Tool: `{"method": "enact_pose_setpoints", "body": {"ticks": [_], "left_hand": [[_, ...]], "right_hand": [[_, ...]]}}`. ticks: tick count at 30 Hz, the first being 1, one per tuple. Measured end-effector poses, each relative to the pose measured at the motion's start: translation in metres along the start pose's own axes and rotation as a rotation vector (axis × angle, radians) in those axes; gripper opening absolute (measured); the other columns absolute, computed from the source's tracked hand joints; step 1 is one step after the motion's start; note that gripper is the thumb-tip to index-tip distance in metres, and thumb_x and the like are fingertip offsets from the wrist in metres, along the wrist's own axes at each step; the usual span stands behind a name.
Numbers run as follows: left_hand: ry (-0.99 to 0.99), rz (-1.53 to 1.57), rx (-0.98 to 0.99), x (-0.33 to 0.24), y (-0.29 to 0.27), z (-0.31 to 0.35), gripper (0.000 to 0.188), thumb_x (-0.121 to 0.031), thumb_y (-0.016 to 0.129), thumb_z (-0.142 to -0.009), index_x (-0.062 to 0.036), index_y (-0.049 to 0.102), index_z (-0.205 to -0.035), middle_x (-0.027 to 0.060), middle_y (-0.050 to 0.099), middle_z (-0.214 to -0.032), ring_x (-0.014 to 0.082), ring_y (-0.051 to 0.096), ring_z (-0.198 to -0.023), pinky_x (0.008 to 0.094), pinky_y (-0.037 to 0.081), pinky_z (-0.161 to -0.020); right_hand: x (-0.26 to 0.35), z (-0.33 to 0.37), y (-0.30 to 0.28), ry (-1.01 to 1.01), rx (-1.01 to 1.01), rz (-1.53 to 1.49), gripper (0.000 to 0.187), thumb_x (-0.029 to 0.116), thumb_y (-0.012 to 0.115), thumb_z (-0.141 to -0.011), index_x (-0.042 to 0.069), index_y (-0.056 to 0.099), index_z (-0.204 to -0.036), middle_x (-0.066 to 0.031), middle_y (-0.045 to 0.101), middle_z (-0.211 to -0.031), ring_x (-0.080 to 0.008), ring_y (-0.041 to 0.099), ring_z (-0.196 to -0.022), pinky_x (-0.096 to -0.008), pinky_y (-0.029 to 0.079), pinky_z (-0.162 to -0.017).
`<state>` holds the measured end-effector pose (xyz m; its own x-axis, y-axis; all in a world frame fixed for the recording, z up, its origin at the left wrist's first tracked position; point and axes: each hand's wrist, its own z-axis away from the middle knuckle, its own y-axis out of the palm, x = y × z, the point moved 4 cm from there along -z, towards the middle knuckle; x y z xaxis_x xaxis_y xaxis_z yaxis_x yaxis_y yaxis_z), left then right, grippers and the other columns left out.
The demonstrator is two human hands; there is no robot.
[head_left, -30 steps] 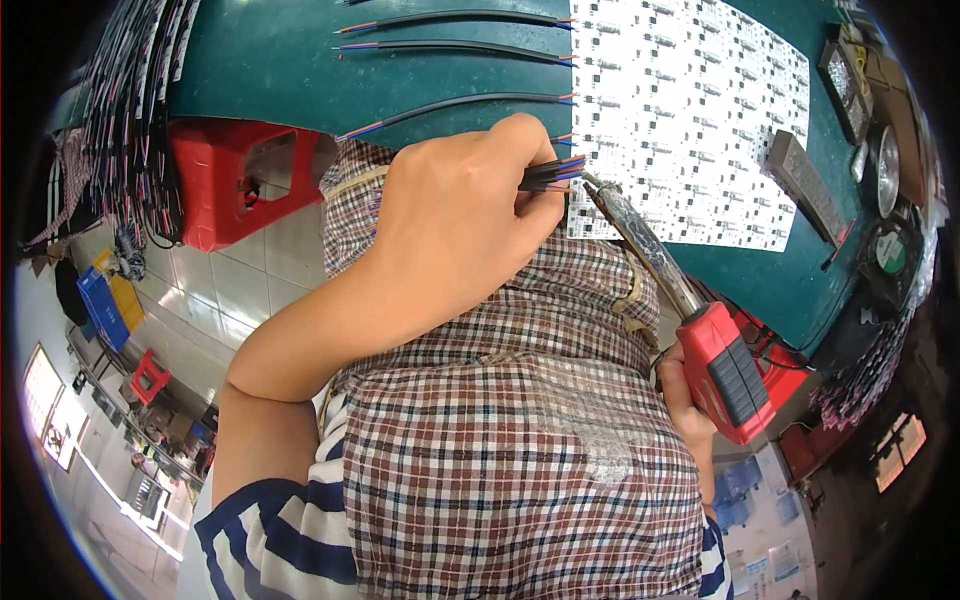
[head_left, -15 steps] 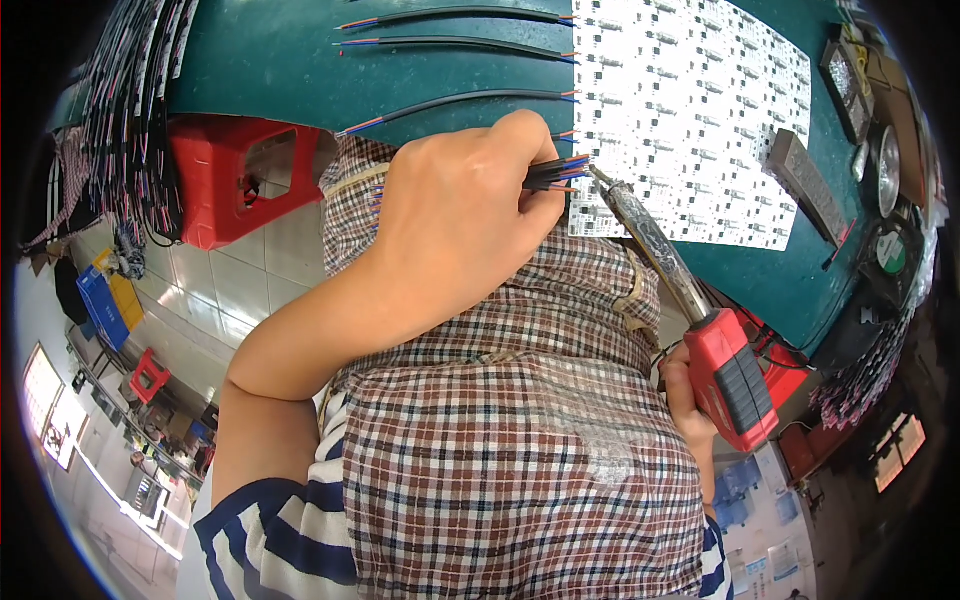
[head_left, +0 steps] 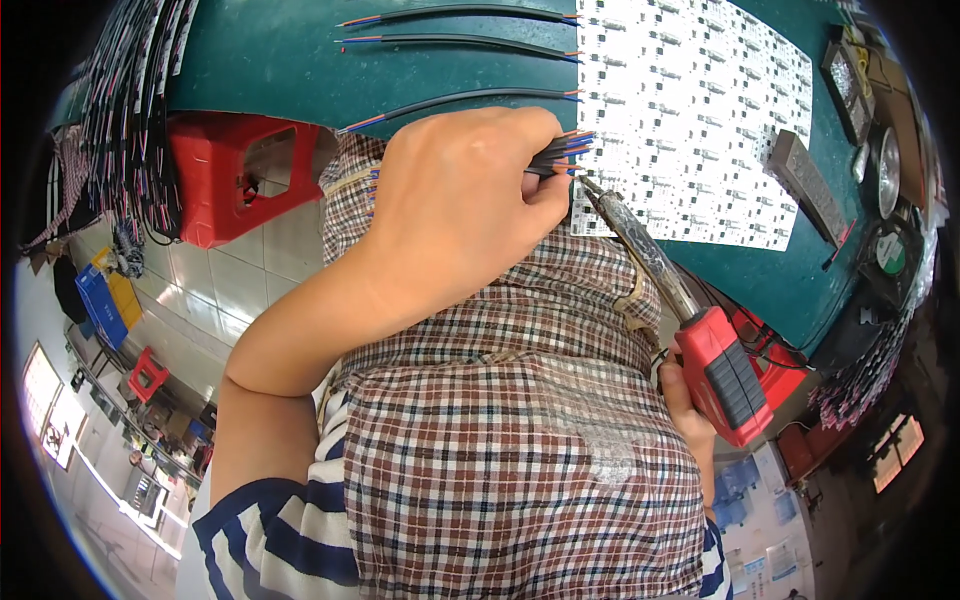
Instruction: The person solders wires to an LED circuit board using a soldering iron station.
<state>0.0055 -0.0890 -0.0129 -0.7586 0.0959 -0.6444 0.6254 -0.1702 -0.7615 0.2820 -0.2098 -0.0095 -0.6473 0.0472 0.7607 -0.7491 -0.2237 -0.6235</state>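
My left hand (head_left: pixel 460 195) is closed around a bundle of black-sheathed cables (head_left: pixel 548 163) over the near left edge of a white circuit board panel (head_left: pixel 690 130). Their stripped ends, with blue and orange cores, fan out past my thumb and fingers. In my right hand (head_left: pixel 685 400), partly hidden behind the handle, is a soldering iron (head_left: pixel 650 255) with a red and black grip. Its tip lies right by the lowest wire end at the board's edge; whether they touch I cannot tell. Several cables (head_left: pixel 460 98) lie with their ends at the board's left edge.
A grey metal bar (head_left: pixel 808 188) rests on the board's right side. Beyond it on the green table (head_left: pixel 260 60) are a metal dish (head_left: pixel 884 170) and a solder spool (head_left: pixel 888 250). Many cables (head_left: pixel 130 120) hang at the left, above a red stool (head_left: pixel 235 185).
The wire ends in my left hand have tilted up and spread apart. The iron's tip has shifted a little down and left, from the upper wire ends to the lowest one.
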Motion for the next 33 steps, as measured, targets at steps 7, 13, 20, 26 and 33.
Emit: {"method": "enact_pose_setpoints", "body": {"ticks": [7,13,20,26,33], "left_hand": [[0.027,-0.034,-0.067,-0.004,0.001,0.002,0.011,-0.010,0.075,-0.077,-0.0047,0.066,-0.080,0.0032,0.063,-0.064,0.0135,0.061,-0.054,0.0288,0.046,-0.050],[0.060,-0.062,-0.077,-0.005,0.001,0.002,0.011,-0.010,0.075,-0.076,-0.0049,0.065,-0.078,0.0034,0.061,-0.062,0.0150,0.060,-0.052,0.0300,0.045,-0.049],[0.013,0.098,-0.037,-0.003,0.001,0.001,0.013,-0.011,0.072,-0.082,-0.0036,0.063,-0.086,0.0066,0.065,-0.070,0.0154,0.063,-0.058,0.0304,0.048,-0.053],[-0.057,0.150,0.057,0.008,-0.002,-0.001,0.012,-0.010,0.059,-0.098,0.0015,0.063,-0.098,0.0120,0.069,-0.084,0.0189,0.069,-0.071,0.0301,0.054,-0.065],[0.114,-0.125,-0.223,-0.007,-0.027,-0.001,0.014,-0.011,0.061,-0.099,0.0013,0.065,-0.104,0.0111,0.071,-0.088,0.0180,0.070,-0.077,0.0281,0.053,-0.066]], "right_hand": [[-0.011,0.012,-0.002,0.165,0.062,0.014,0.029,0.011,0.081,-0.068,0.001,0.069,-0.092,-0.0154,0.068,-0.088,-0.0325,0.068,-0.073,-0.0375,0.055,-0.066],[0.017,-0.014,-0.009,-0.236,0.045,0.160,0.028,0.014,0.081,-0.070,0.001,0.070,-0.092,-0.0165,0.067,-0.087,-0.0353,0.068,-0.076,-0.0398,0.056,-0.070],[0.016,-0.012,-0.008,-0.169,0.029,0.174,0.025,0.016,0.078,-0.076,0.003,0.070,-0.096,-0.0166,0.068,-0.089,-0.0361,0.068,-0.077,-0.0410,0.056,-0.072],[-0.009,0.005,-0.006,0.085,0.055,-0.037,0.024,0.016,0.077,-0.077,0.004,0.071,-0.097,-0.0155,0.068,-0.089,-0.0344,0.067,-0.074,-0.0392,0.053,-0.067],[-0.011,0.007,-0.007,0.108,0.041,-0.061,0.022,0.014,0.076,-0.077,0.004,0.071,-0.096,-0.0132,0.068,-0.086,-0.0327,0.066,-0.072,-0.0385,0.052,-0.067]]}}
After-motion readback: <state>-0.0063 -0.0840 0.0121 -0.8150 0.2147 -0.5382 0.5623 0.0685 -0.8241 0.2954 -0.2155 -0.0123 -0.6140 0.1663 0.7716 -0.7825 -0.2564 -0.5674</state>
